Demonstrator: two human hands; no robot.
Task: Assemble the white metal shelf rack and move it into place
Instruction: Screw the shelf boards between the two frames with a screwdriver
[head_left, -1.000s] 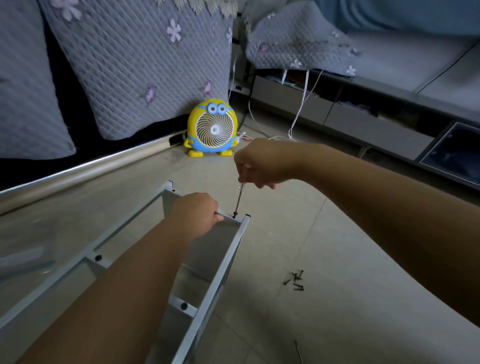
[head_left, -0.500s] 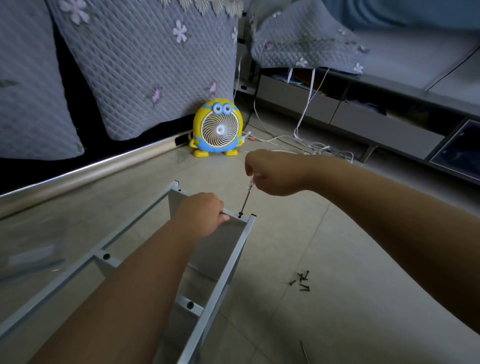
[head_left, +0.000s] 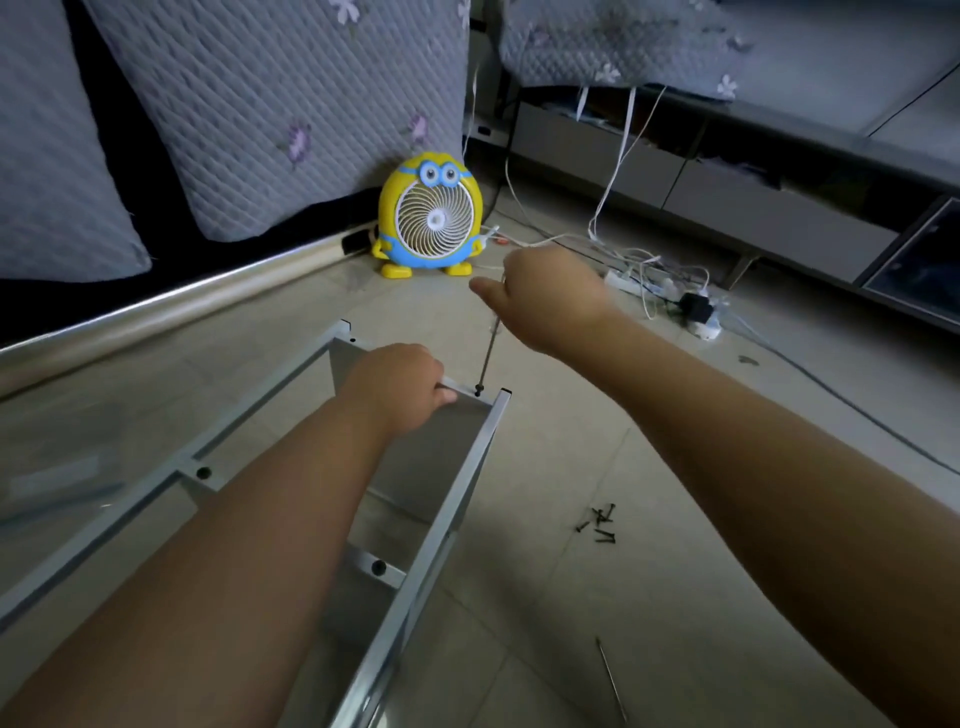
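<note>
"So, why does the left hand (head_left: 395, 389) grip the rack's (head_left: 474, 467) top edge just beside the screw (head_left: 478, 391)?"

"I think it steadies the end panel against the frame, so that the holes meet. The rack lies on its side on the floor (head_left: 545, 597), and nothing else holds it."

"And the right hand (head_left: 545, 296)?"

"Its fingers are curled round the screwdriver (head_left: 488, 353); the handle is hidden in the fist. The shaft goes down, a little tilted, to the screw near the right corner."

"Is there room to work?"

"To the right, yes: mostly bare floor, with some loose screws (head_left: 600, 525) near the frame and a thin rod (head_left: 610, 678) closer to the person. Ahead stand a fan (head_left: 430, 213) and a tangle of cables (head_left: 644, 265), well apart from the rack. On the left a metal rail (head_left: 208, 299) runs along, so I would carry the rack out on the right side."
</note>
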